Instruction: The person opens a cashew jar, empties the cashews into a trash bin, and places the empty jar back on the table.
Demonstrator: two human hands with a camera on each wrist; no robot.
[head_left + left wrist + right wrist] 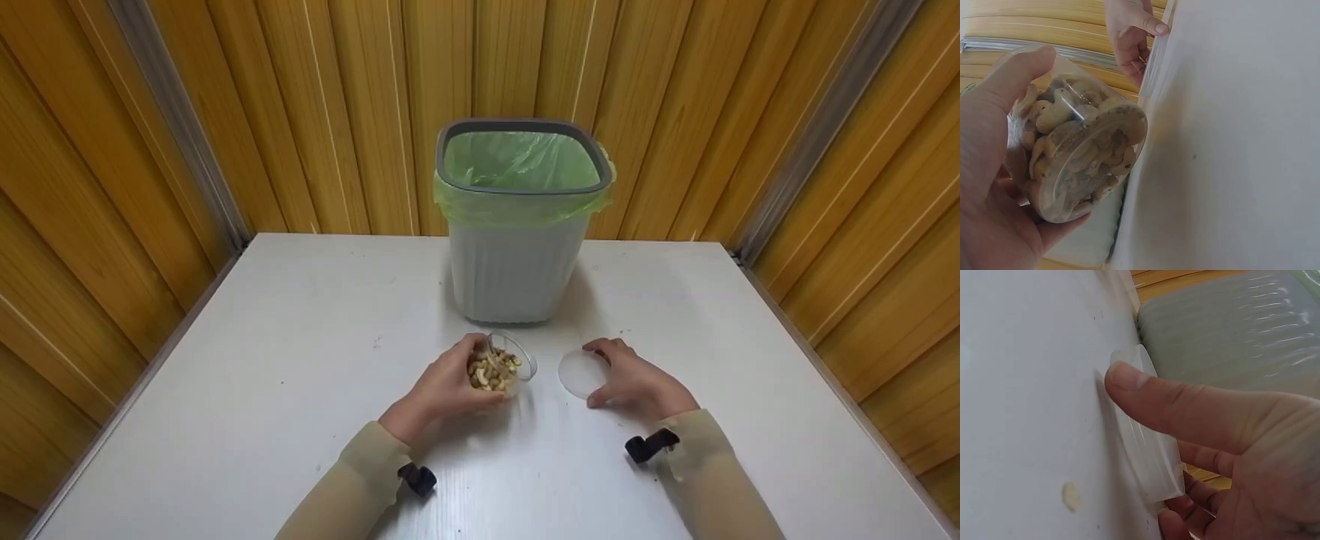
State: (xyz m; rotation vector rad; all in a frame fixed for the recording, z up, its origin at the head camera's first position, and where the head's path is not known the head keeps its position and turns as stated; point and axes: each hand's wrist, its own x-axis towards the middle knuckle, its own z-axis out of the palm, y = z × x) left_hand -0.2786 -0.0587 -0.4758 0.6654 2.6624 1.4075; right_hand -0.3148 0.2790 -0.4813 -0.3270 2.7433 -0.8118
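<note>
A clear plastic jar (495, 369) with cashews (1067, 129) inside is tilted in my left hand (450, 382), mouth toward the right. Fingers and thumb of that hand grip its side. In the left wrist view the jar's base faces the camera, lifted off the table. To the right, my right hand (637, 381) holds a round translucent lid (581, 373) by its edge. The right wrist view has the thumb (1168, 399) on the lid's near side and curled fingers behind, with the lid (1151, 450) close over the table.
A grey bin (517, 270) with a green liner bag (525, 206) stands behind both hands, against the wood-look wall (360, 112). The white table (247, 375) carries small crumbs, and a pale fragment (1071, 496) lies near the lid.
</note>
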